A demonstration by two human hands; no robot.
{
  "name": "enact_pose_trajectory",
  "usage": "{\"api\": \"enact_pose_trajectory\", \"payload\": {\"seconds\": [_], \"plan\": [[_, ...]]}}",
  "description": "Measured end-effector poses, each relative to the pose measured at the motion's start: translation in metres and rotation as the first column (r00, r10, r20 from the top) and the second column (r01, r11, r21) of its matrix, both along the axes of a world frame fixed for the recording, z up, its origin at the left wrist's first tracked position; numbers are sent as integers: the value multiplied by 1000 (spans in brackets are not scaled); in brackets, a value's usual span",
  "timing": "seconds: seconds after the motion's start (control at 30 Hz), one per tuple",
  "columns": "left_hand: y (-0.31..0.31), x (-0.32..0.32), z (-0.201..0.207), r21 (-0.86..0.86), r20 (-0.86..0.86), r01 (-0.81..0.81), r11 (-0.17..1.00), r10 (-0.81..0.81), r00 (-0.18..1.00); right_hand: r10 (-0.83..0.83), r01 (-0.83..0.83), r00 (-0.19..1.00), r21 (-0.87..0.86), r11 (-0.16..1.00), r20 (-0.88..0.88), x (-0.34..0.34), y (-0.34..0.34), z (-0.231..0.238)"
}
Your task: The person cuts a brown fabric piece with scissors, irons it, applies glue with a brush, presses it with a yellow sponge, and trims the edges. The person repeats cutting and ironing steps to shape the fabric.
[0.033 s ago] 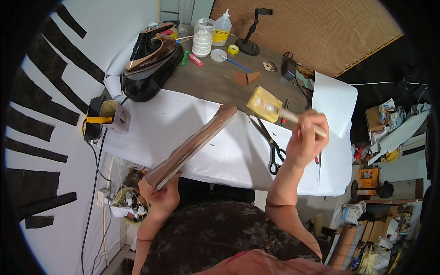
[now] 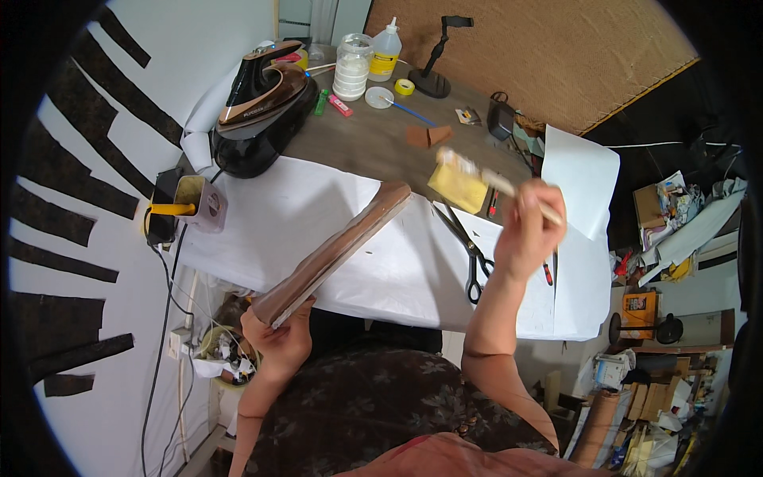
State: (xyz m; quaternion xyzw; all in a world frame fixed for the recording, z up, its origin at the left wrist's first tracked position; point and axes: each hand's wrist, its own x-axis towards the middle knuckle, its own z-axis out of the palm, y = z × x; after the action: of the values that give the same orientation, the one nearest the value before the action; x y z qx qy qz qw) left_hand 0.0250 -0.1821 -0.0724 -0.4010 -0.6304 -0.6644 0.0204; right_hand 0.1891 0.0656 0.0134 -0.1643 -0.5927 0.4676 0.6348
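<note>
My left hand (image 2: 280, 338) is closed round the lower end of a long, tapering brown piece (image 2: 338, 248) with a leather-like surface and a pale strip along one edge. The piece slants up and right over the white sheet. In my right hand (image 2: 531, 226) is a light-handled brush (image 2: 502, 186), gripped between thumb and fingers. Its pale, motion-blurred bristles are at the far edge of a yellow square thing (image 2: 458, 191), a block or tub; whether they touch it I cannot tell. Black scissors (image 2: 469, 250) lie partly spread beside my right hand.
A steam iron (image 2: 262, 95) stands on its black base at the back left. Behind are a white jar (image 2: 353, 71), a glue bottle (image 2: 385, 54) and a black stand (image 2: 433, 75). A pinkish cup (image 2: 208, 205) sits at the left edge. White paper (image 2: 397, 278) covers the near table.
The brush head has moved from over the middle of the yellow thing to its far edge, with my right hand shifting slightly. My left hand and the brown piece stay put.
</note>
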Motion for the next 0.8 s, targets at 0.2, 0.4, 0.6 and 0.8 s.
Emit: {"api": "enact_pose_trajectory", "payload": {"seconds": [0.2, 0.4, 0.6, 0.8], "plan": [[-1, -1, -4, 5, 70, -12, 1000, 11, 997, -46, 78, 943, -85, 993, 330, -91, 125, -87], [-2, -3, -7, 68, 198, -51, 996, 36, 980, 64, 75, 953, -436, 897, 296, -162, 196, -178], [-3, -6, -4, 71, 185, -26, 997, 13, 983, 91, 118, 871, -384, 916, 483, -192, 201, -181], [-1, -8, -6, 119, 303, -61, 991, 23, 953, -438, 220, 663, 400, 890, 608, -147, 173, -150]]}}
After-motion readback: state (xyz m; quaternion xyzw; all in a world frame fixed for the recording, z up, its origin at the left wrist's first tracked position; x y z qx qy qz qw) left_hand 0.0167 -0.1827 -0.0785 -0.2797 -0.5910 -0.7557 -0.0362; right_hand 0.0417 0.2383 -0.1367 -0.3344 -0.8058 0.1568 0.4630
